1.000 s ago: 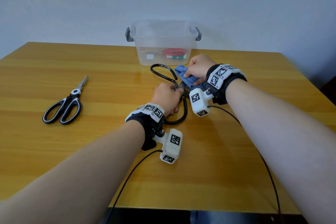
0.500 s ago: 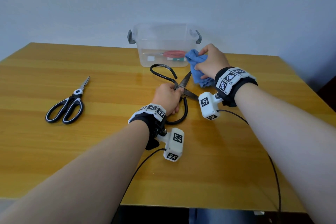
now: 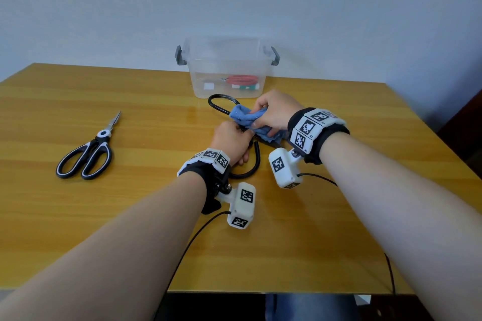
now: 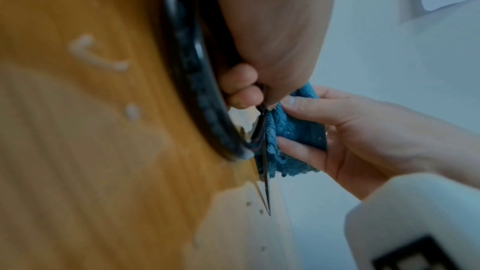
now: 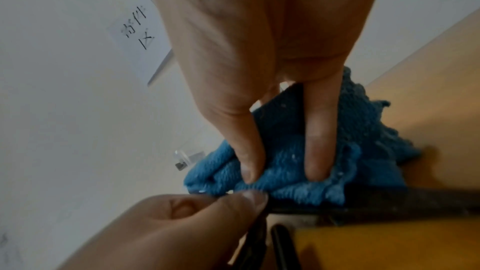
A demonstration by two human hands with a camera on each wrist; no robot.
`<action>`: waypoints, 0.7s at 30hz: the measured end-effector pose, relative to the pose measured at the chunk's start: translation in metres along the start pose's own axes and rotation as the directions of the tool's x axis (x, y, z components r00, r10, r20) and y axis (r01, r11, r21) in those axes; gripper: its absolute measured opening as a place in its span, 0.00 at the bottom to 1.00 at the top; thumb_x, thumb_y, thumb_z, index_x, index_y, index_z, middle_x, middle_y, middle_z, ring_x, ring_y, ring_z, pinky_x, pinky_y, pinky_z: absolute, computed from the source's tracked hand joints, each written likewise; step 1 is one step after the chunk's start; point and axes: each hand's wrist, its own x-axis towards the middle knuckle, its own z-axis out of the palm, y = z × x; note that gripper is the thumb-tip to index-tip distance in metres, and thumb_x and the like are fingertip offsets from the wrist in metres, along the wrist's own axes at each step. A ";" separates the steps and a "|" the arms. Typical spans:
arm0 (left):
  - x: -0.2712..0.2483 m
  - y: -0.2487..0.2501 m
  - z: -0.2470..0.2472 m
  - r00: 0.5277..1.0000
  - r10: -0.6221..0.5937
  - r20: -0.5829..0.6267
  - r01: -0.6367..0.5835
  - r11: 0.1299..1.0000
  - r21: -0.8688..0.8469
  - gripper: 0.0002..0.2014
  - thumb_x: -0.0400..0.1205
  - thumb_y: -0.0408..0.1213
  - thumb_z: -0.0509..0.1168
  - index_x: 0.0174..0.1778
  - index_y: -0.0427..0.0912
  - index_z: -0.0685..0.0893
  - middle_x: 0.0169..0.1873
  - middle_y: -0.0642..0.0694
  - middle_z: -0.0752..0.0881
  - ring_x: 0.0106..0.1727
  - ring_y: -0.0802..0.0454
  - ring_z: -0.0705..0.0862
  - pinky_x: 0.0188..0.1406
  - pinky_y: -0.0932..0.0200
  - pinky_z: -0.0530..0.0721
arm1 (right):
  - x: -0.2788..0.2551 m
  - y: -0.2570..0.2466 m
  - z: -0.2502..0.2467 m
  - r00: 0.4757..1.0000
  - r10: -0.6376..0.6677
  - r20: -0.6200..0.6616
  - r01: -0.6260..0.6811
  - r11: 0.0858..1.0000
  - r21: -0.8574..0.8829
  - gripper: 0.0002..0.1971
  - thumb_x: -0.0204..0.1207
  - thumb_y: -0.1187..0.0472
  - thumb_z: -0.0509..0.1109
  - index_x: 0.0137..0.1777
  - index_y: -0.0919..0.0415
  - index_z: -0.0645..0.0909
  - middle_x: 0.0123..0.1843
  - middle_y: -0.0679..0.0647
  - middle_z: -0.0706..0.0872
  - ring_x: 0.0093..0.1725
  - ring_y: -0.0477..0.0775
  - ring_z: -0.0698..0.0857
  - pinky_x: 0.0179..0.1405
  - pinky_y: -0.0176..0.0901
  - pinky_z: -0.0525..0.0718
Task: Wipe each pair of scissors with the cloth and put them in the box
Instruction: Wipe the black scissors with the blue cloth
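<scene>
Blue cloth (image 3: 246, 118) bunched in the right hand (image 3: 273, 112) sits on the black scissors (image 3: 257, 161) at mid-table, directly in front of the clear box (image 3: 227, 68); the left hand (image 3: 230, 142) grips them near the pivot, loops splayed to either side.

Left wrist view: the scissors' (image 4: 263, 151) long axis runs from the left fingers (image 4: 241, 87) straight out to the tip, cloth (image 4: 293, 137) pressed on one flank.

Right wrist view: the right fingertips (image 5: 250, 169) pin the cloth (image 5: 285, 171) onto the blade (image 5: 389, 202), so I judge the stroke should run tipward, away from the left hand (image 5: 182, 223).
</scene>
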 end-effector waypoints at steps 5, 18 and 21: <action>0.003 -0.001 0.002 1.000 0.004 -0.006 -0.004 1.000 0.013 0.15 0.89 0.41 0.63 0.42 0.35 0.86 0.15 0.45 0.81 0.11 0.53 0.75 0.13 0.63 0.73 | 0.012 0.005 0.010 0.993 0.064 -0.100 -0.062 0.998 0.029 0.14 0.74 0.64 0.80 0.36 0.54 0.77 0.36 0.54 0.87 0.29 0.59 0.90 0.26 0.45 0.87; 0.009 -0.004 0.005 1.000 -0.006 -0.023 0.006 1.000 0.011 0.13 0.90 0.42 0.63 0.50 0.35 0.84 0.17 0.43 0.82 0.12 0.52 0.76 0.14 0.62 0.75 | 0.044 0.023 0.002 0.947 0.176 -0.269 -0.178 0.984 0.017 0.13 0.76 0.68 0.72 0.38 0.55 0.71 0.42 0.57 0.84 0.42 0.63 0.89 0.33 0.53 0.88; 0.010 -0.004 0.006 0.999 -0.021 -0.028 0.021 1.000 -0.016 0.15 0.90 0.43 0.63 0.57 0.32 0.85 0.17 0.44 0.82 0.11 0.53 0.77 0.13 0.63 0.75 | 0.050 0.026 -0.009 0.926 0.139 -0.351 -0.194 0.973 -0.127 0.06 0.81 0.66 0.67 0.49 0.56 0.71 0.47 0.56 0.81 0.45 0.60 0.79 0.35 0.46 0.74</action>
